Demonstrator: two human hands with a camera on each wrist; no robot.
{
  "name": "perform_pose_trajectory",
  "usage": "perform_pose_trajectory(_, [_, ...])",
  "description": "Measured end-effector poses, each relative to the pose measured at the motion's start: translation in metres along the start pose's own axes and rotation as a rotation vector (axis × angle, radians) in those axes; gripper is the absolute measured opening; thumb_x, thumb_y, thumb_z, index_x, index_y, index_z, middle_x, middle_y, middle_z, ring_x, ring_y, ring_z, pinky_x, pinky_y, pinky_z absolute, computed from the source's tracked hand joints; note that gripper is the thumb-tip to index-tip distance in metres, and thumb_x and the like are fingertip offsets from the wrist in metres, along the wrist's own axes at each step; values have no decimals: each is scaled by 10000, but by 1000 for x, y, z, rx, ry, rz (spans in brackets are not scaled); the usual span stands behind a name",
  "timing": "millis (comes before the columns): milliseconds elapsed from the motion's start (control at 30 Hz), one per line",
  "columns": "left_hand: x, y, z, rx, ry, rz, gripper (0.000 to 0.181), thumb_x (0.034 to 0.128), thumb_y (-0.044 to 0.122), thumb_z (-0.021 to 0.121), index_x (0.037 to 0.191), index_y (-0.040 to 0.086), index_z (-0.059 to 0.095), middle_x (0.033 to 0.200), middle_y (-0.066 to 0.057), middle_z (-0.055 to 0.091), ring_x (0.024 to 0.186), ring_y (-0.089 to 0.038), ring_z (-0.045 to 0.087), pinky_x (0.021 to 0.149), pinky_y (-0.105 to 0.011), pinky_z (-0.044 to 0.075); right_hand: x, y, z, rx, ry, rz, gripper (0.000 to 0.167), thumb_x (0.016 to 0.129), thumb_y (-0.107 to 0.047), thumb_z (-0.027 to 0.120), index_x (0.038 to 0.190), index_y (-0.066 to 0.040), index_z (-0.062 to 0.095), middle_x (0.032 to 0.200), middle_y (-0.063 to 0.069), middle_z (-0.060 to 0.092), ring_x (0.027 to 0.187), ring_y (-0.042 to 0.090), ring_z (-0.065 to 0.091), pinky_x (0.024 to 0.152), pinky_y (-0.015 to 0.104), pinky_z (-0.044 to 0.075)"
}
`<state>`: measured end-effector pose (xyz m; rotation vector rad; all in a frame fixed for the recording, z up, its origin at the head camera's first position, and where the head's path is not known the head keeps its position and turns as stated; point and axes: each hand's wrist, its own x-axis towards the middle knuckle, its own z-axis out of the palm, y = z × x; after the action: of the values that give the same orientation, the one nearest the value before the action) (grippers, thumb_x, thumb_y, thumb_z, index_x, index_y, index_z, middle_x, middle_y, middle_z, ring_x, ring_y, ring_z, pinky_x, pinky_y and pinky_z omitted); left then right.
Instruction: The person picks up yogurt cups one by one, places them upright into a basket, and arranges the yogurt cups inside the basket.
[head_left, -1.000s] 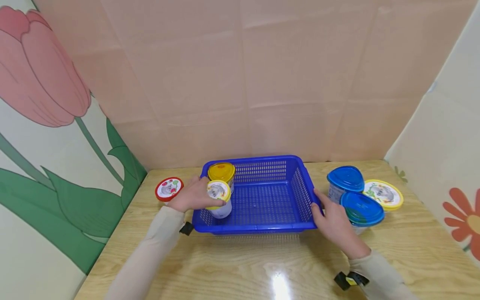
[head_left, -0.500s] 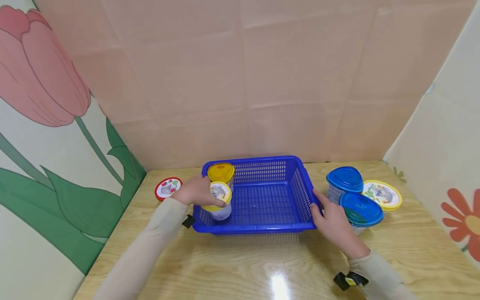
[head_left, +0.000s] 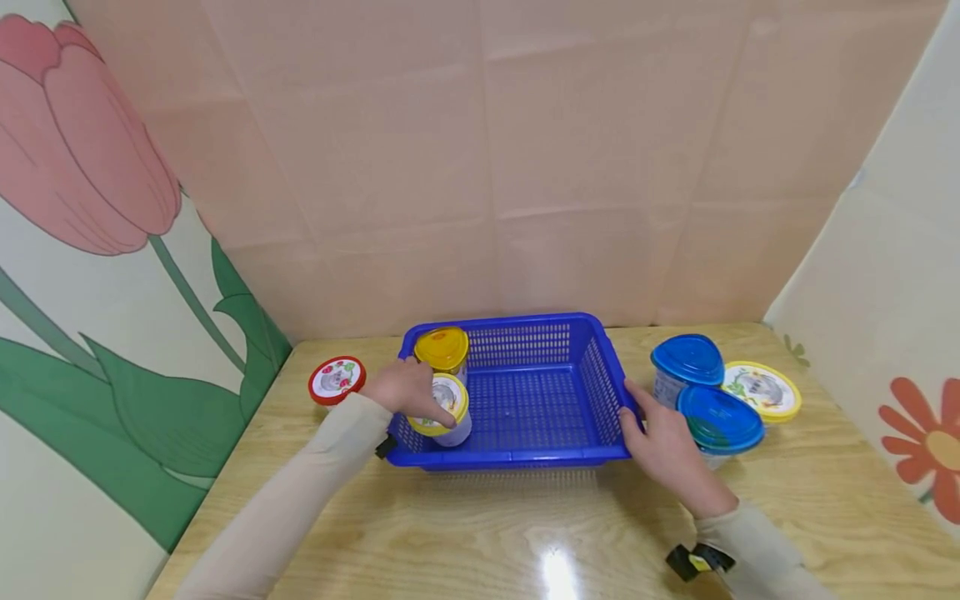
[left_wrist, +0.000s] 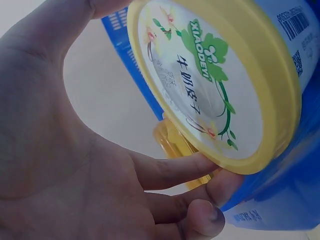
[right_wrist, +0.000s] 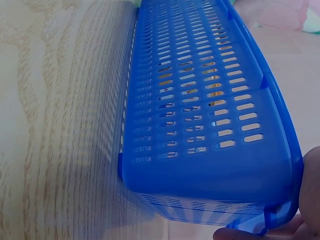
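Note:
My left hand (head_left: 408,390) holds a white tub with a round yellow lid (head_left: 450,392) inside the left end of a blue plastic basket (head_left: 525,456). In the left wrist view the thumb and fingertips lie at opposite edges of that printed lid (left_wrist: 235,100). Directly behind it in the basket stands another tub with a translucent yellow lid (head_left: 441,347). My right hand (head_left: 667,450) grips the basket's right rim near the front corner. The right wrist view shows the basket's slotted wall (right_wrist: 200,170) from outside, with the right fingers partly cut off at the frame's edge.
A red-lidded tub (head_left: 337,379) stands left of the basket. On the right are two tubs with blue lids, the rear one (head_left: 688,358) and the front one (head_left: 720,418), beside a yellow-lidded tub (head_left: 763,390). A papered wall (head_left: 487,167) rises behind the wooden table (head_left: 450,533).
My left hand has shifted slightly right and down with the yellow-lidded tub, which now sits a little lower and further right in the basket. The right hand keeps its grip on the rim.

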<state>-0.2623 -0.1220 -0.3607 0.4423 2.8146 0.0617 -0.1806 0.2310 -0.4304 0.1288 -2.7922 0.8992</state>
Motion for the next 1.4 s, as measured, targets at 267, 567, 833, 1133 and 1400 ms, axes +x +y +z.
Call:
perform_pose_trajectory(267, [2, 1, 2, -14, -30, -32, 750, 669, 679, 783, 1110, 91, 632, 945, -63, 544, 913, -236, 507, 743, -364, 490, 0, 0, 1, -3, 2, -1, 517, 1014, -168, 500, 1455, 89, 423, 1301, 343, 578, 1098, 456, 640, 831, 553, 554])
perform_pose_trajectory(567, [4, 1, 2, -42, -28, -51, 749, 687, 662, 792, 1132, 83, 627, 966, -75, 536, 939, -245, 497, 775, -374, 493, -1, 0, -1, 0, -6, 10, 523, 1021, -182, 491, 1466, 82, 411, 1292, 344, 583, 1064, 439, 654, 802, 529, 566])
perform_pose_trajectory(833, [6, -2, 4, -39, -17, -33, 757, 682, 678, 790, 1120, 82, 626, 992, -76, 557, 970, -258, 498, 833, -405, 495, -1, 0, 0, 10, -16, 15, 530, 1023, -186, 492, 1473, 81, 401, 1293, 347, 581, 1009, 400, 671, 775, 506, 580])
perform_pose_trajectory(1133, [4, -3, 4, -65, -26, -26, 753, 677, 680, 797, 1093, 75, 631, 1005, -86, 573, 973, -266, 513, 854, -430, 506, -2, -2, -1, 16, -13, 14, 524, 1020, -170, 494, 1467, 89, 404, 1297, 345, 580, 1100, 460, 638, 837, 554, 555])
perform_pose_trajectory(1400, [3, -8, 2, -104, -13, 7, 720, 713, 650, 788, 1110, 67, 642, 986, -75, 577, 960, -258, 517, 825, -412, 505, -2, -3, -2, 20, -17, 20, 525, 1020, -171, 493, 1468, 88, 403, 1308, 344, 573, 1119, 466, 628, 853, 564, 547])
